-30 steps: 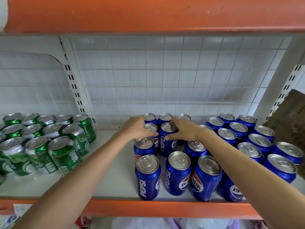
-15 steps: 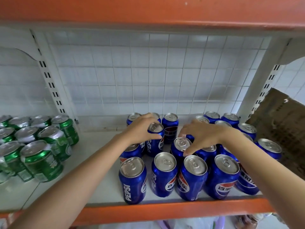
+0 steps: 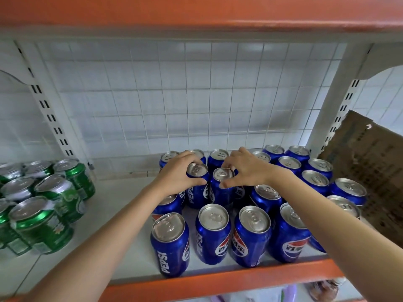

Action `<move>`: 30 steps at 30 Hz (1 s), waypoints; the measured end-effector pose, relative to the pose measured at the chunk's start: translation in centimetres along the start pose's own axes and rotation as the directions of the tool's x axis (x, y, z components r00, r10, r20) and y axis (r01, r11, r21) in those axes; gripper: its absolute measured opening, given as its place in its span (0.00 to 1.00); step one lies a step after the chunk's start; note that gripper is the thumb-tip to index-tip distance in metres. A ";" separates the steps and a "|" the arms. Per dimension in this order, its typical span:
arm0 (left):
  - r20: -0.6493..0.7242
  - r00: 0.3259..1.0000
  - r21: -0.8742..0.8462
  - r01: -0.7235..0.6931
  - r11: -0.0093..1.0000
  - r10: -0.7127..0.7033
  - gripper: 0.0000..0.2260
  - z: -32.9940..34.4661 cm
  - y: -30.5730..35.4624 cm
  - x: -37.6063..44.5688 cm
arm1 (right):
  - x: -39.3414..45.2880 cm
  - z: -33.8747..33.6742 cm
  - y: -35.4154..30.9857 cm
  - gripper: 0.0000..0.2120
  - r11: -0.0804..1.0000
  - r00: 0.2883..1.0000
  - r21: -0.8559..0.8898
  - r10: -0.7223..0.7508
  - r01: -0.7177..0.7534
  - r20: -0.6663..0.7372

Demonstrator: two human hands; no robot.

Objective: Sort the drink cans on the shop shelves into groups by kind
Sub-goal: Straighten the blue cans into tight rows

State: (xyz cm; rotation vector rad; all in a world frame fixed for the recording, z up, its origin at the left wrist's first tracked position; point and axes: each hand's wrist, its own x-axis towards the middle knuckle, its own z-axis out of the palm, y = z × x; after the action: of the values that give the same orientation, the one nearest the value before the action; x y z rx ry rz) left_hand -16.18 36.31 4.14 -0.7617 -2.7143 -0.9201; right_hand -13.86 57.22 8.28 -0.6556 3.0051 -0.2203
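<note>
Several blue Pepsi cans (image 3: 212, 234) stand in a cluster on the white shelf (image 3: 130, 240), from the middle to the right. Several green cans (image 3: 56, 197) stand grouped at the left. My left hand (image 3: 176, 175) grips the top of one blue can (image 3: 197, 186) in the second row from the back. My right hand (image 3: 246, 168) pinches the rim of the blue can (image 3: 222, 188) right beside it, thumb in front and fingers behind. The two held cans stand upright and almost touch.
An orange rail (image 3: 218, 282) edges the shelf front, and another orange shelf (image 3: 196, 12) hangs overhead. A white wire grid (image 3: 196, 101) closes the back. A brown cardboard box (image 3: 370, 166) stands at the right end. A bare strip of shelf separates the green and blue groups.
My right hand has moved left from the cans on the right onto the can beside my left hand. My left hand keeps its grip on its can. The view shifted slightly.
</note>
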 end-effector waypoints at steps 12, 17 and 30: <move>0.018 1.000 0.019 -0.010 1.000 0.010 0.17 0.2 -0.2 0.0 | -1.5 -1.1 3.2 0.29 0.982 0.978 0.008 0.189 -0.190 0.084; 0.017 0.999 0.054 -0.033 0.998 0.032 0.15 0.2 -0.1 0.0 | -1.5 -1.1 3.1 0.37 0.989 0.986 -0.002 0.146 -0.147 0.079; 0.020 1.000 0.040 -0.013 0.999 0.012 0.15 0.2 -0.1 0.1 | -0.6 -0.8 1.5 0.30 0.990 0.993 0.131 0.045 -0.059 0.108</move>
State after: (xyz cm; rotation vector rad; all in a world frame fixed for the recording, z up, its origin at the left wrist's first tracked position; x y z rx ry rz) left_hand -16.29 36.36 3.94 -0.7834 -2.7324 -0.8570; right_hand -13.96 58.91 8.83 -0.5573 2.8727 -0.3690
